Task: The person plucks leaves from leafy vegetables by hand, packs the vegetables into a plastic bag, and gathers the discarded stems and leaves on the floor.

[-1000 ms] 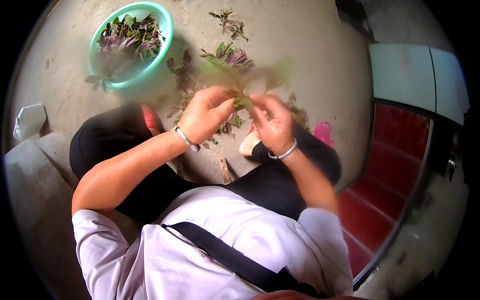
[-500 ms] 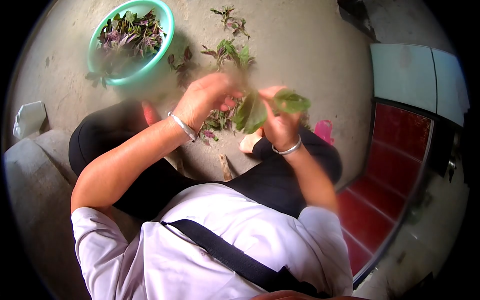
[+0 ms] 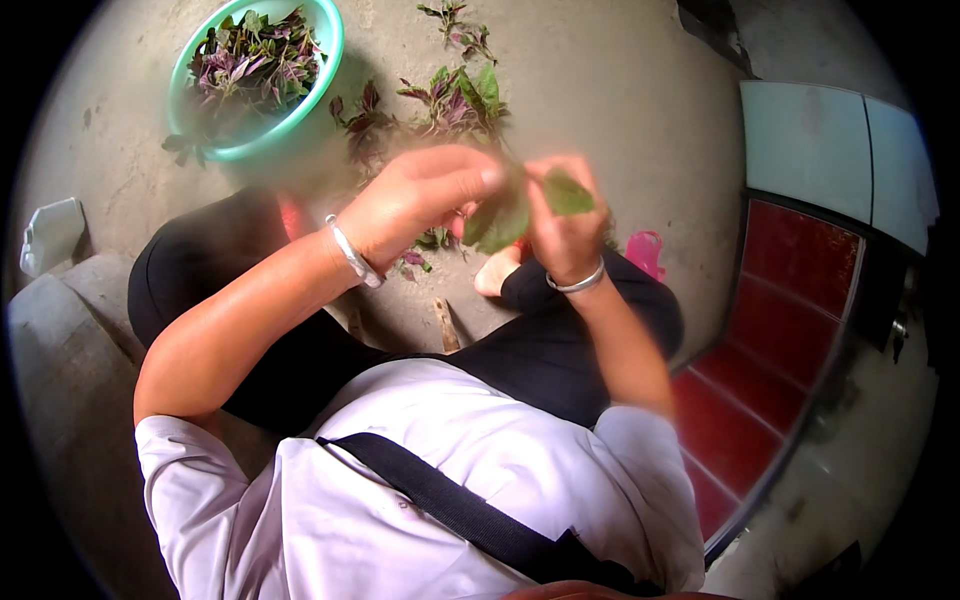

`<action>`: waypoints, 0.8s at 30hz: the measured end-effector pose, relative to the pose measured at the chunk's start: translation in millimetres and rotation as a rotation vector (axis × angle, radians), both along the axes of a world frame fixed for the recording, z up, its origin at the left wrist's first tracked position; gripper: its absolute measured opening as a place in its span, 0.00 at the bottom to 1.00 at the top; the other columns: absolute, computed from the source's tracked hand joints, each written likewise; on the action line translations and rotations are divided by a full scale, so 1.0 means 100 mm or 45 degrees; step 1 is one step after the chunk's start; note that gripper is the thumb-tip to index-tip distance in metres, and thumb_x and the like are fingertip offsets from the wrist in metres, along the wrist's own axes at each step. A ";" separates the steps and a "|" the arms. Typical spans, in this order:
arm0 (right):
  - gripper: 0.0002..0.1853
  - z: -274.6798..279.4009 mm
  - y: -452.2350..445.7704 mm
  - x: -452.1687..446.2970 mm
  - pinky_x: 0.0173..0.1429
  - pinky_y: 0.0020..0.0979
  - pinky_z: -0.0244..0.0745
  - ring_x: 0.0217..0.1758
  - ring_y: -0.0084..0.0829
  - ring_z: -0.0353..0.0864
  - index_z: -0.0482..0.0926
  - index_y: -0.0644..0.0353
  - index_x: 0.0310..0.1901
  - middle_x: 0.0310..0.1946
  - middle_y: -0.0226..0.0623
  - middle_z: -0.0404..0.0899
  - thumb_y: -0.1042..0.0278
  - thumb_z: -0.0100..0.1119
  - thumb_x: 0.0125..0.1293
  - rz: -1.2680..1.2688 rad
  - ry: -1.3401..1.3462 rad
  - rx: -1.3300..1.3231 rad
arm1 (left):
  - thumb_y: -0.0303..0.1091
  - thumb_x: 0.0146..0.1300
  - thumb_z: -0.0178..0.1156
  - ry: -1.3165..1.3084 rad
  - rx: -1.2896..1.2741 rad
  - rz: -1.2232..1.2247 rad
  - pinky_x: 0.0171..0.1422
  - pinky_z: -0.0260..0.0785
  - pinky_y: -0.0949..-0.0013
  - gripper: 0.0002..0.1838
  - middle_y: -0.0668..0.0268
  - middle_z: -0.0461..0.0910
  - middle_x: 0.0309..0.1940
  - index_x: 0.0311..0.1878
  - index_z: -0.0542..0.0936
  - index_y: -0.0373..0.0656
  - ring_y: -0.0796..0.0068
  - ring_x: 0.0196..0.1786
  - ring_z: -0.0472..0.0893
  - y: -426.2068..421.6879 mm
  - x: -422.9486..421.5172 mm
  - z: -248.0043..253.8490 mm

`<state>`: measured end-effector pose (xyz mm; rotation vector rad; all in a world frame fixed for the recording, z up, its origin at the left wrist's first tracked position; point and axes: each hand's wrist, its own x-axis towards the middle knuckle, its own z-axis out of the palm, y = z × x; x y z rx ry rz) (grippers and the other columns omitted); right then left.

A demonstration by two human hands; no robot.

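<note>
In head view, the right hand (image 3: 565,230) has its fingers closed on a green leafy sprig (image 3: 499,222), whose large leaf slants down-left between the hands. Left hand (image 3: 415,200) is beside this leaf; its grip I cannot tell.

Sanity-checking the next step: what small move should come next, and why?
Probably a left hand pinch on the green sprig: the right hand holds it, the left thumb is close by, and leafy greens already lie in the basin.
</note>
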<state>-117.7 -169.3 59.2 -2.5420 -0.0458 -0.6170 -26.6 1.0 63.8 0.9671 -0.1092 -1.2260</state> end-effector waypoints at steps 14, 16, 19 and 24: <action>0.10 -0.16 0.05 -0.03 0.35 0.29 0.70 0.31 0.35 0.75 0.74 0.64 0.33 0.30 0.39 0.73 0.85 0.58 0.48 -0.030 0.087 0.496 | 0.35 0.62 0.54 0.059 -0.017 -0.039 0.31 0.62 0.84 0.07 0.75 0.73 0.24 0.36 0.75 0.42 0.88 0.25 0.69 0.01 0.03 0.03; 0.10 -0.06 0.07 0.00 0.35 0.29 0.70 0.31 0.35 0.75 0.74 0.64 0.33 0.29 0.39 0.73 0.85 0.58 0.48 -0.017 0.089 0.253 | 0.36 0.62 0.54 -0.100 0.025 -0.081 0.30 0.61 0.84 0.08 0.75 0.73 0.23 0.37 0.75 0.42 0.89 0.24 0.69 0.02 0.01 -0.02; 0.11 -0.07 0.05 0.00 0.36 0.28 0.71 0.32 0.34 0.75 0.74 0.63 0.34 0.30 0.39 0.74 0.85 0.59 0.48 0.010 0.039 0.203 | 0.36 0.62 0.54 -0.184 0.056 -0.092 0.29 0.61 0.84 0.08 0.75 0.73 0.23 0.37 0.75 0.42 0.89 0.24 0.69 0.01 0.00 -0.04; 0.15 -0.17 -0.01 -0.06 0.39 0.26 0.71 0.35 0.30 0.76 0.74 0.60 0.38 0.34 0.38 0.77 0.84 0.61 0.47 0.033 0.067 0.594 | 0.35 0.62 0.54 -0.247 0.073 -0.064 0.29 0.61 0.84 0.07 0.76 0.73 0.23 0.37 0.75 0.42 0.90 0.25 0.69 0.01 -0.01 -0.02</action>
